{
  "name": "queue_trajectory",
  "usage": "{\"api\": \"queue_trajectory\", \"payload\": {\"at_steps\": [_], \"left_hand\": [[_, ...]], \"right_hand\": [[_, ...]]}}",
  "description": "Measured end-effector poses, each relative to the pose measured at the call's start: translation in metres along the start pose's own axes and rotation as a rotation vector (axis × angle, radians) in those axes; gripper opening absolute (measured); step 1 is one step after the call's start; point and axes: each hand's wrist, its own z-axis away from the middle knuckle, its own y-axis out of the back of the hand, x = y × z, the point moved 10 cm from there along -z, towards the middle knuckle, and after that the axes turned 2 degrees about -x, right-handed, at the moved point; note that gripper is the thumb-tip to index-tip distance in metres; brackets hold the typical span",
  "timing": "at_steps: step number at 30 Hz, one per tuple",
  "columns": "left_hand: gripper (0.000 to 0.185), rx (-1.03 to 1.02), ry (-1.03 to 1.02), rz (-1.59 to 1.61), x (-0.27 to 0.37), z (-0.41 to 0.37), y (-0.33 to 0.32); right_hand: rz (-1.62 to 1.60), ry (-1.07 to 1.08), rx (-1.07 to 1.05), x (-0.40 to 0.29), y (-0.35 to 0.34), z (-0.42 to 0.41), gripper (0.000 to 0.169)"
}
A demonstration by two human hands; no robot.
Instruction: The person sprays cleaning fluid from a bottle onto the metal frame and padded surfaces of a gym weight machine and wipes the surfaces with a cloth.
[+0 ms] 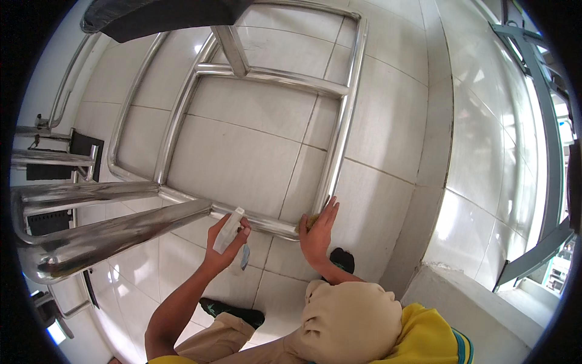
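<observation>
My left hand [227, 239] is closed around a small translucent white bottle [229, 230], just in front of the near bar of a polished metal tube frame [268, 226]. A bluish strip [245, 257] hangs or lies beside that hand; which of the two I cannot tell. At the frame's near right corner, my right hand [317, 230] presses a brownish-yellow sponge or pad [311, 223] against the tube. The fingers of that hand stretch along the right bar, and the pad is partly hidden behind them.
Thick metal tubes [113, 227] rise at the left. A black padded part [168, 18] overhangs the top left. Pale tiles [236, 145] cover the floor, with a ledge [436, 136] along the right. Dark shoes [234, 311] stand near the frame.
</observation>
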Motion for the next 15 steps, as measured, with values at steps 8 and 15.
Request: {"api": "queue_trajectory", "payload": {"at_steps": [8, 15], "left_hand": [[0.007, 0.042, 0.043, 0.025, -0.013, 0.014, -0.003], [0.013, 0.047, 0.022, 0.005, -0.016, 0.018, 0.000]], "right_hand": [[0.055, -0.007, 0.032, -0.018, 0.011, -0.183, 0.113], [0.174, 0.033, 0.130, -0.016, 0.029, -0.311, 0.115]]}}
